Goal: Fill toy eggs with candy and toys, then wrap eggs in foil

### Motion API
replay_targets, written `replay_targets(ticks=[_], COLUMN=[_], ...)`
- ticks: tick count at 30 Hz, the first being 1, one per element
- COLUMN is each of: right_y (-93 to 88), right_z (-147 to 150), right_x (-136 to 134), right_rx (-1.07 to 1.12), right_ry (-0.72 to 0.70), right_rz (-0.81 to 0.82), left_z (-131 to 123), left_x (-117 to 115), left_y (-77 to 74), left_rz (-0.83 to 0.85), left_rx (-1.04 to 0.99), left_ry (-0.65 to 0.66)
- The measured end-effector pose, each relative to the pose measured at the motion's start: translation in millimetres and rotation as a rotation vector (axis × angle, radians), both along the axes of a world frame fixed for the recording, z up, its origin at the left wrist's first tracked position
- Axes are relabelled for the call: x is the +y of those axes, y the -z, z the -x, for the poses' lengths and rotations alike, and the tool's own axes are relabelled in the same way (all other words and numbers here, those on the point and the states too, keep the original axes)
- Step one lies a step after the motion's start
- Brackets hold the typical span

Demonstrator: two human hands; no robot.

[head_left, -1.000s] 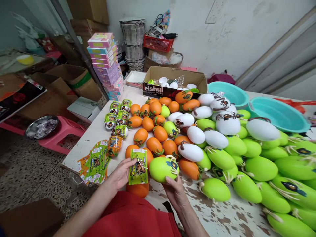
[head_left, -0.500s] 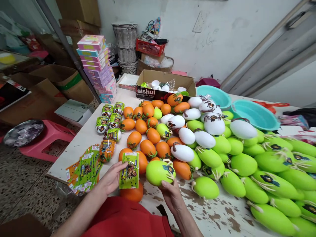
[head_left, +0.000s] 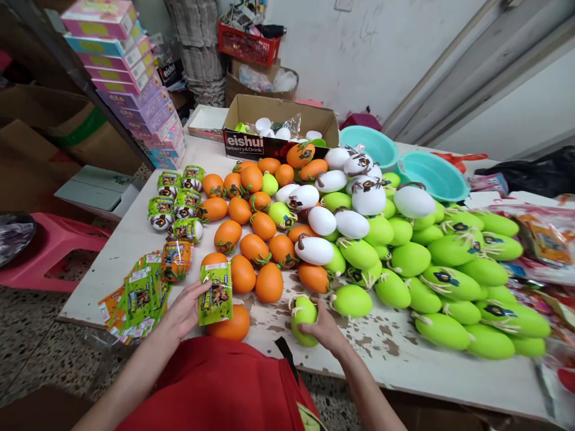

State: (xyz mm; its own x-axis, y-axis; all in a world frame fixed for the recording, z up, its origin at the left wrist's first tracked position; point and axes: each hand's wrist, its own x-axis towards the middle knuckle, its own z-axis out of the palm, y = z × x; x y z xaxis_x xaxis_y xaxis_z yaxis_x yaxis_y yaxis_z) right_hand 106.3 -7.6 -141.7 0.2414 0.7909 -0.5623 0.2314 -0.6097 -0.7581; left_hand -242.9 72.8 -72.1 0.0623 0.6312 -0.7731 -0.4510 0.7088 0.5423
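In my left hand (head_left: pixel 191 308) is a flat green printed packet (head_left: pixel 216 294), pinched at its left edge over an orange egg (head_left: pixel 233 323). My right hand (head_left: pixel 324 328) is closed around a lime-green toy egg (head_left: pixel 303 320) with cream claw-like bits at its top, low at the table's front edge. Just right of it lies another green egg (head_left: pixel 353 301). Orange, white and green eggs crowd the middle and right of the table. Left of my left hand are a pile of flat packets (head_left: pixel 139 299) and an orange wrapped egg (head_left: pixel 176 260).
Several green-wrapped eggs (head_left: pixel 186 203) stand at the table's left. Behind are a cardboard box (head_left: pixel 281 143) with white and green cups, two turquoise basins (head_left: pixel 433 176) and a tall stack of pastel boxes (head_left: pixel 135 90). A pink stool (head_left: pixel 54 251) is off the left edge.
My right hand has lowered the green egg from beside the packet to the table front and turned it upright. The left hand still holds the packet. The camera view has shifted.
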Motion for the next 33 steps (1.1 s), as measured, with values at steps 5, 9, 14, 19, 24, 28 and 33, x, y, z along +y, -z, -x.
replay_targets(ticks=[5, 9, 14, 19, 24, 28, 33], right_y=[18.2, 14.1, -12.9, -23.5, -27.9, -54.5, -81.0], right_z=[6.0, 2.1, -10.9, -20.8, -31.6, -0.4, 85.3], right_x=[9.3, 7.6, 33.1, 105.7, 137.3, 117.9, 82.3], right_rx=[0.159, -0.026, -0.596, -1.046, -0.956, -0.430, 0.338], right_ry=[0.015, 0.134, 0.082, -0.286, -0.368, -0.119, -0.027], right_rz=[-0.046, -0.182, -0.481, -0.594, -0.623, -0.726, -0.630], left_z=[-5.3, -2.2, -1.7, -11.1, -7.0, -11.0, -35.9], left_x=[0.4, -1.4, -3.3, -1.2, 1.8, 3.6, 11.5], left_y=[1.1, 6.3, 15.2, 5.6, -7.4, -21.2, -47.1], left_rz=[0.026, 0.033, 0.047, 0.014, -0.047, -0.065, -0.182], left_rx=[0.022, 0.062, 0.055, 0.019, -0.029, -0.106, -0.402], left_ry=[-0.003, -0.027, -0.037, -0.063, -0.132, -0.151, -0.057])
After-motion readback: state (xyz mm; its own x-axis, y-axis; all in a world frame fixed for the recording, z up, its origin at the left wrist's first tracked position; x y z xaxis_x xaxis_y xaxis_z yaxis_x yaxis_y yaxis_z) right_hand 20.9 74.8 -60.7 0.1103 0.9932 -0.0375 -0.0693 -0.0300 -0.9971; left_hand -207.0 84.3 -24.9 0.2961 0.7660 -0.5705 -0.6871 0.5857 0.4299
